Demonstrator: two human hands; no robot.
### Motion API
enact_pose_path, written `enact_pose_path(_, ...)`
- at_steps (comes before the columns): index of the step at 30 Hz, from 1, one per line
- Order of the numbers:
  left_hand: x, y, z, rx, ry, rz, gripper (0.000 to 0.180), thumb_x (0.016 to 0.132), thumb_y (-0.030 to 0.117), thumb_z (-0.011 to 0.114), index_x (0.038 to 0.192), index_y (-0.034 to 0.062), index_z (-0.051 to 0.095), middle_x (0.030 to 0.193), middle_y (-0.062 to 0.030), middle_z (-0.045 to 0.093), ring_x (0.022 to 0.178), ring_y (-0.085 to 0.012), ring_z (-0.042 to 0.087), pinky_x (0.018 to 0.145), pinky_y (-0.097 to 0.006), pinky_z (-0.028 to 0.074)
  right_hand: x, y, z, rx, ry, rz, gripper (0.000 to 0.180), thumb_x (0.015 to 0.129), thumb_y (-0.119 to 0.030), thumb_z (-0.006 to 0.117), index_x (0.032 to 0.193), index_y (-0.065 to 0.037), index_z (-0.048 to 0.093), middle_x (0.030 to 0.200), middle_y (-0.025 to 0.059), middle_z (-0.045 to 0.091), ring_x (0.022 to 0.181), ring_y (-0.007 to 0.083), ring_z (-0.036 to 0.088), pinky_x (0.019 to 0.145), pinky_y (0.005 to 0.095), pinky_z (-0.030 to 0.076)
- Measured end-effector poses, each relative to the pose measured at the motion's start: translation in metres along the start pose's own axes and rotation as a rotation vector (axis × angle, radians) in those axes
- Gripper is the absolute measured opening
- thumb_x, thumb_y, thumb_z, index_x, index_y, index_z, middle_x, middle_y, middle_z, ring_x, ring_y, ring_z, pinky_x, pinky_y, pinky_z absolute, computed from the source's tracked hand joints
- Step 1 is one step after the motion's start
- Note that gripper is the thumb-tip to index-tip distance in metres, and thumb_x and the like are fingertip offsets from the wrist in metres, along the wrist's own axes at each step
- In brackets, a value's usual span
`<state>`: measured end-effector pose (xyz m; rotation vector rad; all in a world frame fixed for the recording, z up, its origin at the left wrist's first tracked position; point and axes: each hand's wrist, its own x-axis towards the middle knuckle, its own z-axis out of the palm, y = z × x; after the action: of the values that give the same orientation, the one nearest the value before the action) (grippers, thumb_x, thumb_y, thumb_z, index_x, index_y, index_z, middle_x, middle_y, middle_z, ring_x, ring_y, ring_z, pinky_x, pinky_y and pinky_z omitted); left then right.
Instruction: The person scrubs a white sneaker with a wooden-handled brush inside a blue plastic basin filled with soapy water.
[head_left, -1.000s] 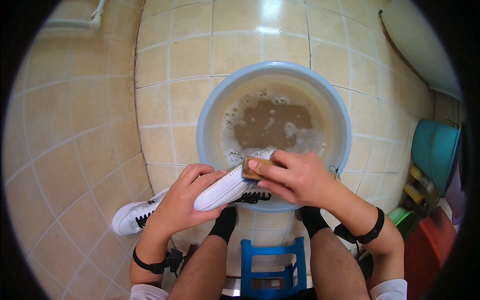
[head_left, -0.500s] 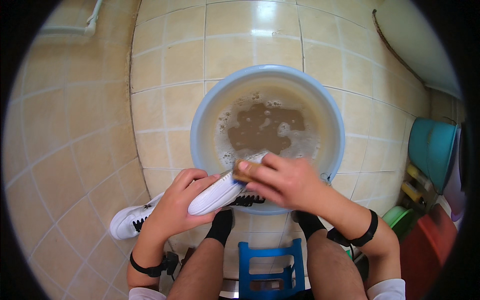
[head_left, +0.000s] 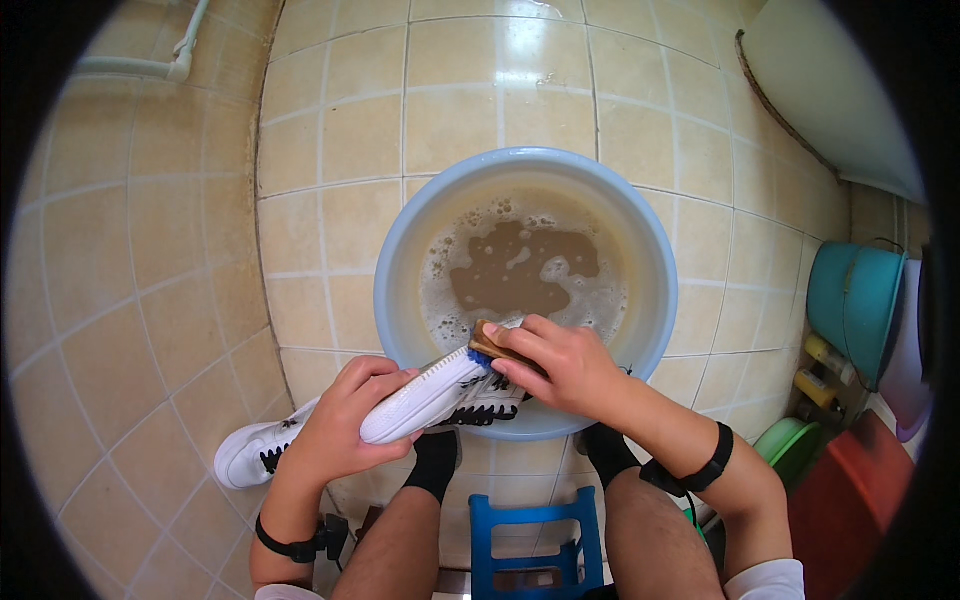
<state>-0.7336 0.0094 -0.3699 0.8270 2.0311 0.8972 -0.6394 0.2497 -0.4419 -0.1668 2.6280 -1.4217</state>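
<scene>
My left hand [head_left: 360, 415] is closed around the toe end of a white sneaker [head_left: 415, 400] with black laces, tilted over the near rim of a light blue basin [head_left: 660, 300]. In my right hand [head_left: 560, 365] is a scrubbing brush [head_left: 508, 350] with a brown wooden back. Its blue bristles press against the side of the sneaker, near the laces. Murky brown water [head_left: 520, 270] with white suds fills the lower part of the basin. A second white sneaker [head_left: 245, 455] with black laces stands on the floor beyond my left forearm, partly hidden by it.
A blue plastic stool [head_left: 535, 510] stands between my legs. At the right are a teal bucket [head_left: 850, 305], yellow bottles [head_left: 818, 388], a green basin [head_left: 785, 435] and a red basin [head_left: 850, 490]. A white pipe [head_left: 180, 65] runs along the left tiled wall.
The brush and my right hand have shifted slightly along the sneaker's side, and the blue bristles show more clearly. My left hand keeps its hold. The whole view has shifted a little.
</scene>
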Motion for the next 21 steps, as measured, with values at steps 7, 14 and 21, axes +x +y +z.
enact_pose_path(7,0.006,0.005,0.003,0.037,-0.042,0.018,0.061,0.058,0.013,0.075,0.115,0.0020,0.055,0.103,-0.0130,0.051,0.098,-0.0292,0.050,0.084,-0.036,0.043,0.009,-0.028,-0.003,0.089,-0.038,-0.088,0.040,0.079,-0.023,0.067,0.117,-0.013,0.058,0.074,0.0048,0.050,0.056,0.0203,0.054,0.046,0.0305,0.046)
enact_pose_path(14,0.005,0.009,0.005,0.007,-0.043,-0.011,0.061,0.058,0.013,0.075,0.114,0.0019,0.055,0.103,-0.0128,0.051,0.098,-0.0291,0.049,0.085,-0.036,0.043,0.002,-0.009,-0.004,0.094,-0.010,0.009,0.042,0.078,-0.020,0.067,0.118,-0.013,0.057,0.072,0.0051,0.050,0.056,0.0199,0.054,0.047,0.0302,0.046)
enact_pose_path(21,0.004,0.008,0.005,0.050,-0.046,0.024,0.061,0.057,0.012,0.076,0.114,0.0024,0.056,0.104,-0.0127,0.050,0.098,-0.0295,0.049,0.085,-0.036,0.043,0.013,-0.029,-0.008,0.054,-0.052,-0.153,0.043,0.077,-0.024,0.068,0.118,-0.015,0.057,0.072,0.0036,0.048,0.054,0.0181,0.052,0.043,0.0289,0.044)
